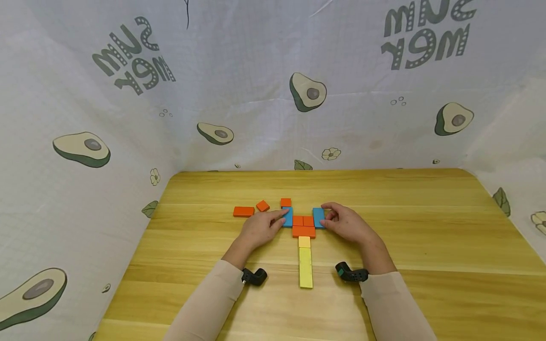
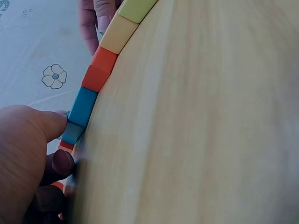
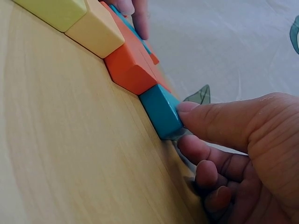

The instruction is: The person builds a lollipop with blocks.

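Flat blocks lie joined on the table. My left hand [image 1: 261,228] reaches over the left blue block [image 1: 287,219], its straight index finger on the top and its thumb at the outer side. With thumb and index finger, my right hand [image 1: 347,222] holds the right blue block [image 1: 318,218] by its outer side. In the right wrist view the thumb touches this blue block [image 3: 161,112]. Small orange blocks [image 1: 303,221] sit between the blue ones, above a wider orange block [image 1: 304,231]. Below it run a pale orange block [image 1: 304,242] and a long yellow-green block [image 1: 305,267].
A small orange block [image 1: 286,202] stands just beyond the left blue one. Farther left lie a tilted orange block [image 1: 262,206] and a longer orange block [image 1: 243,211]. A printed cloth [image 1: 256,94] surrounds the wooden table [image 1: 426,227] at the back and sides.
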`<act>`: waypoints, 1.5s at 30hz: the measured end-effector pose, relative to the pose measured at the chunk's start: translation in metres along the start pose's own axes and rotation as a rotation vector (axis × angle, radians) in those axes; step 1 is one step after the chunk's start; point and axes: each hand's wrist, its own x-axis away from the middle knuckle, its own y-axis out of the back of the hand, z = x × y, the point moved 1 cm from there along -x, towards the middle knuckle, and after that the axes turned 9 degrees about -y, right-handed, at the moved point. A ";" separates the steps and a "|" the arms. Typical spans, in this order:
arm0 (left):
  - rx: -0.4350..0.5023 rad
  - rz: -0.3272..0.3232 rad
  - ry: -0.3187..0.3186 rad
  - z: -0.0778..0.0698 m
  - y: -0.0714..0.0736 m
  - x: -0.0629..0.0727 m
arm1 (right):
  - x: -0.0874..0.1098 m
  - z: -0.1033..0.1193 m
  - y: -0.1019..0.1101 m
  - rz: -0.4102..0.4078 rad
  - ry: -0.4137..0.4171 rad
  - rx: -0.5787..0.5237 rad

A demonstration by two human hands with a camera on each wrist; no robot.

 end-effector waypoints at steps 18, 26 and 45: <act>-0.017 -0.007 -0.001 -0.001 -0.001 0.000 | 0.001 0.000 0.000 0.000 -0.004 0.008; -0.023 -0.010 -0.005 0.000 -0.002 0.001 | 0.001 0.001 0.001 0.005 -0.016 0.005; 0.065 -0.131 0.004 0.004 0.019 0.003 | 0.001 0.001 0.002 0.020 -0.019 -0.044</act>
